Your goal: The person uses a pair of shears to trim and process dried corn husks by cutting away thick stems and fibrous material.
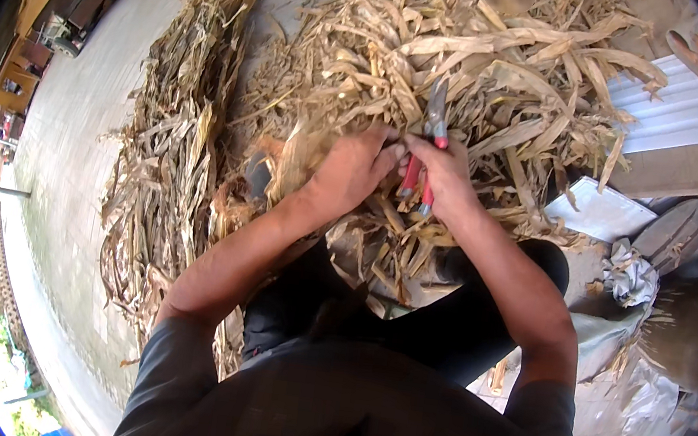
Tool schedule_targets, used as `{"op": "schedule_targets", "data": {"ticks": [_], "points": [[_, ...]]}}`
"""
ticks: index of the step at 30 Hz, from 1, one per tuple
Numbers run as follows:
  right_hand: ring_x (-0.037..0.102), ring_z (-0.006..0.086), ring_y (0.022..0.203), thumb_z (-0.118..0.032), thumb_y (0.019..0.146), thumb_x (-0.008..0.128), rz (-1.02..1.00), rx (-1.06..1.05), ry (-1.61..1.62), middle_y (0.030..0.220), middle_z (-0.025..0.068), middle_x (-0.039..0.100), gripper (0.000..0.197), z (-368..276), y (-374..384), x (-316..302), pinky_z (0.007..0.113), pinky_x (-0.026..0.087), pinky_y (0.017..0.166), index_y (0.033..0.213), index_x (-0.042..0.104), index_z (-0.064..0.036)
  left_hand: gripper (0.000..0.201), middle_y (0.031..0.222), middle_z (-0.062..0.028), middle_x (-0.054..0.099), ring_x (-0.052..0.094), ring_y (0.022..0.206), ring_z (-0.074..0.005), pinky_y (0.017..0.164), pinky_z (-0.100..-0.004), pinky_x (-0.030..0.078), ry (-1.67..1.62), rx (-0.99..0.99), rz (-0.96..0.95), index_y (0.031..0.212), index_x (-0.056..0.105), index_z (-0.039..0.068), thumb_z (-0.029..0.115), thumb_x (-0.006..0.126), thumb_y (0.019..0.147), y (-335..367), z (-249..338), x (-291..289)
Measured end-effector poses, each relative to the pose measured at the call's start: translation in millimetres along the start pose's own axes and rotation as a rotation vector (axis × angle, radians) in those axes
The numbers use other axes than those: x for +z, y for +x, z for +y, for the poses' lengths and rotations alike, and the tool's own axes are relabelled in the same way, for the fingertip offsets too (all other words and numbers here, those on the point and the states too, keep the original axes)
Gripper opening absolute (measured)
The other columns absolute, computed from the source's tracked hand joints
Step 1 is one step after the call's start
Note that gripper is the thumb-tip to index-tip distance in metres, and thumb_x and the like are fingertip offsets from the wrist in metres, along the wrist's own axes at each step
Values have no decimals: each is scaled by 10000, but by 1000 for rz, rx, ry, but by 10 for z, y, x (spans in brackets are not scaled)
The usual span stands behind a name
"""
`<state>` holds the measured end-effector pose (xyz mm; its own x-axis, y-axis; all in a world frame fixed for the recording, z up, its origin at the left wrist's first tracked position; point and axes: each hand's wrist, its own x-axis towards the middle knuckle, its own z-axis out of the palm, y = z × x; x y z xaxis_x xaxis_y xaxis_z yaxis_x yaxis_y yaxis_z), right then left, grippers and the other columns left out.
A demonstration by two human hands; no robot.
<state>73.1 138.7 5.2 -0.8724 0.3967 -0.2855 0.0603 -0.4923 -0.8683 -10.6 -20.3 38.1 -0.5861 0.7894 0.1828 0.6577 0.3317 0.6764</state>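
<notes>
Near the centre of the frame, the right hand closes its fingers around red-handled shears, blades pointing toward the upper edge; the left hand meets it just to the left, fingers curled, though I cannot tell what their tips pinch; a pile of dry husks spreads across the upper centre and right; a long heap of dry leaves lies left of centre.
</notes>
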Motion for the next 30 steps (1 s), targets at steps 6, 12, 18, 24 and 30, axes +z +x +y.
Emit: {"op": "schedule_targets", "data": {"ticks": [6,12,18,24,30], "points": [[681,172,647,-93,926,743,35,50,85,807,79,670,151,-48,-31,-14,317,585,568,993,661,14,318,1103,-217,694,717,982,-303,841,-380,571,-26,1,226,1263,620,-34,203,595,1052,-150,321,-320],[678,181,651,-100,923,748,63,20,143,815,76,664,147,-119,-11,-55,334,596,598,967,648,-3,300,1233,-222,657,667,1094,-337,962,-421,549,279,357,383,1262,632,-33,92,581,994,-938,450,-779],[678,190,657,-135,921,763,67,-18,166,817,68,666,167,-107,135,-127,345,588,604,974,662,-14,449,1351,-243,581,564,1231,-413,1088,-493,437,468,99,371,1338,559,-26,96,662,918,-1787,349,-747],[667,195,670,-117,928,755,-13,76,284,830,50,670,133,2,206,-267,371,582,637,1015,667,-69,775,1464,-227,493,450,1367,-407,1158,-525,349,585,-111,433,1460,458,-14,217,822,816,-2248,268,-798],[658,168,761,-125,945,741,18,52,225,890,15,667,132,-94,140,-337,329,554,657,1042,652,-118,823,1355,-256,553,606,1201,-402,948,-468,536,379,-509,136,1488,383,-30,394,775,901,-2582,99,-766]]}}
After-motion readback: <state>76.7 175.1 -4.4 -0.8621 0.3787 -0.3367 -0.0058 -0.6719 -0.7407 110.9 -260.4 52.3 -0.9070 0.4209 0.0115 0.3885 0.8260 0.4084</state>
